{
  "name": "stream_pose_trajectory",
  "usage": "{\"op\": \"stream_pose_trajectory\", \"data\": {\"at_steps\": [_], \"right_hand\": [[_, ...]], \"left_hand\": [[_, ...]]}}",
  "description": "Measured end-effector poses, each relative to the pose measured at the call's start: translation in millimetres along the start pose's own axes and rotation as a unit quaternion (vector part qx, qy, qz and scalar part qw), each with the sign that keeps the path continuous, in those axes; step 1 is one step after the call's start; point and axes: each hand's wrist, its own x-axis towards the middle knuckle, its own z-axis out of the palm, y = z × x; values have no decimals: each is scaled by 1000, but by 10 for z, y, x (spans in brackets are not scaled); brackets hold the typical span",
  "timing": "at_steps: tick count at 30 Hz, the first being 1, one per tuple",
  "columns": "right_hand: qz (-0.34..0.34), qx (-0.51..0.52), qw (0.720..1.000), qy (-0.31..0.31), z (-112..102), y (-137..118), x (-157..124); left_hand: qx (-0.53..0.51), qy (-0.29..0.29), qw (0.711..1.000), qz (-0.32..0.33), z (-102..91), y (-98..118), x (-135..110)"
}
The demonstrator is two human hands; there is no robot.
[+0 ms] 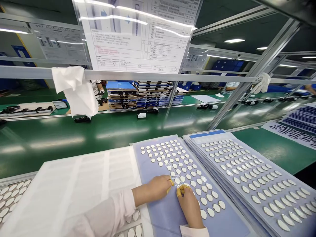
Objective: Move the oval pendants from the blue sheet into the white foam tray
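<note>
1. Two hands work close together over a blue-grey sheet (168, 210): the left hand (153, 189) reaches in from the lower left and the right hand (189, 207) from below, each partly hidden by a white sleeve (108, 210).
2. Yellow finger cots (183, 188) cover the fingertips, which curl inward and almost meet around a shiny disc (177, 181). Neither hand is clenched, but I cannot tell whether they pinch the disc or only touch it.
3. The disc lies among rows of oval pads (195, 182) on the sheet; the hands hide some rows, and glare blurs a possible clear film near the fingers.
4. A stack of similar sheets (247, 177) lies just to the right, its near corner cut off by the frame.
5. To the left, a translucent white sheet (84, 184) partly covers a tray of white ovals (11, 197), also cut off.
6. Beyond lie a green conveyor belt (74, 138) and stacked trays (150, 95). Glare obscures a posted instruction sheet (138, 36), and a white cloth (74, 89) hangs beside a co-worker's forearm (98, 89).
</note>
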Motion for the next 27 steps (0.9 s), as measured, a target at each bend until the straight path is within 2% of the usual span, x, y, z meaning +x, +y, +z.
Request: {"op": "stream_pose_trajectory", "data": {"at_steps": [3, 6, 12, 17, 20, 22, 24, 27], "right_hand": [[-11, 6, 1000, 21, 40, 40, -8], [-22, 10, 999, 43, 106, 86, -15], [-34, 17, 996, 76, 280, 142, -20], [-36, 19, 996, 80, 323, 169, -31], [-31, 18, 997, 70, 271, 175, -19], [-31, 17, 997, 62, 223, 169, -2], [-35, 15, 998, 54, 180, 160, 11], [-42, 10, 998, 44, 144, 150, 5]], "left_hand": [[-22, 16, 999, -27, 200, -12, 364], [-36, 14, 999, -34, 297, -7, 540], [-54, -15, 998, -38, 273, 57, 630], [-75, -15, 992, -104, 195, 237, 653], [-107, -5, 986, -126, 134, 280, 571], [-136, 4, 982, -129, 63, 263, 434], [-173, 16, 977, -123, -45, 232, 215], [-245, 45, 962, -113, -271, 206, -254]]}}
